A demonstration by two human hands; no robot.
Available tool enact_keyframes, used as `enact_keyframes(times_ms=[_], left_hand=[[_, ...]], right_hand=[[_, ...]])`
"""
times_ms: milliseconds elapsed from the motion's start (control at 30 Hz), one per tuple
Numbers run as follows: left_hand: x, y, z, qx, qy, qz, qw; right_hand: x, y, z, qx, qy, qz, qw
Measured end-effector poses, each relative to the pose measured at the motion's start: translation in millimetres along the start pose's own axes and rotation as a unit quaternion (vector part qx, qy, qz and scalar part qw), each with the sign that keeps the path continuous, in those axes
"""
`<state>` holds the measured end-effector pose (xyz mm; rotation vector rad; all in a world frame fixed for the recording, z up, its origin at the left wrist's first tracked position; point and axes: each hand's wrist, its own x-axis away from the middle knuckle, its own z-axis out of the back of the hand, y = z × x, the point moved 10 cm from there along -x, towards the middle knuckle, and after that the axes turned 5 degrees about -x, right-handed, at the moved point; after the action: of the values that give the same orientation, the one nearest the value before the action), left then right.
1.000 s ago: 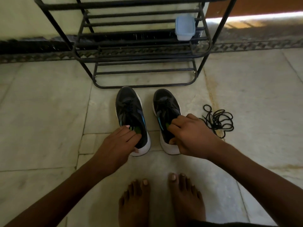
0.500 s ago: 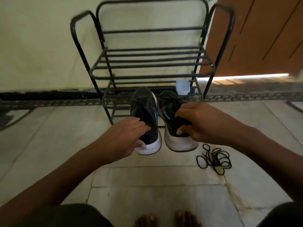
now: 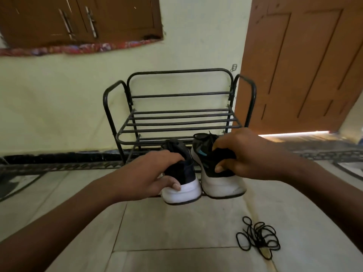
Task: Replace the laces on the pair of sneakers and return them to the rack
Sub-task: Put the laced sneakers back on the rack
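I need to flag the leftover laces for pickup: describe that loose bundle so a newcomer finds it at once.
Start at the black metal shoe rack against the pale wall, then drop to the stone floor in front, right of the two held sneakers. The lace bundle is a tangle of thin black loops lying alone there, nothing touching it.

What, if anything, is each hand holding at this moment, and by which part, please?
The left hand grips the left sneaker at its heel; the right hand grips the right sneaker at its heel collar.
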<state>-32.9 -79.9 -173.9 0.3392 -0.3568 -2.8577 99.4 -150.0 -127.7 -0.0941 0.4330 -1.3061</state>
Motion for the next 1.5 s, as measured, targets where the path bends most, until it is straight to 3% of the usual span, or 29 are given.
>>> enact_keyframes(times_ms=[233,533,833,1200,1300,1367,1500], left_hand=[[-20,-4,29,-0.044,-0.015,0.015,0.999],[-89,-72,38,-0.077,-0.010,0.060,0.995],[-150,-169,26,-0.092,-0.005,0.110,0.990],[-161,-201,22,-0.117,-0.005,0.130,0.985],[-157,-194,28,-0.134,0.034,0.131,0.982],[-149,-180,35,-0.139,0.104,0.119,0.978],[-129,-123,40,-0.208,0.249,0.040,0.945]], right_hand=[[-23,3,26,0.007,0.023,-0.010,1.000],[-95,48,11,0.090,0.030,-0.042,0.995],[-171,120,-14,0.059,0.053,-0.087,0.993],[-197,161,-33,0.057,0.048,-0.093,0.993],[-192,161,-31,0.078,0.060,-0.091,0.991],[-183,162,-28,0.091,0.088,-0.091,0.988],[-140,154,-18,0.131,0.230,-0.085,0.961]])
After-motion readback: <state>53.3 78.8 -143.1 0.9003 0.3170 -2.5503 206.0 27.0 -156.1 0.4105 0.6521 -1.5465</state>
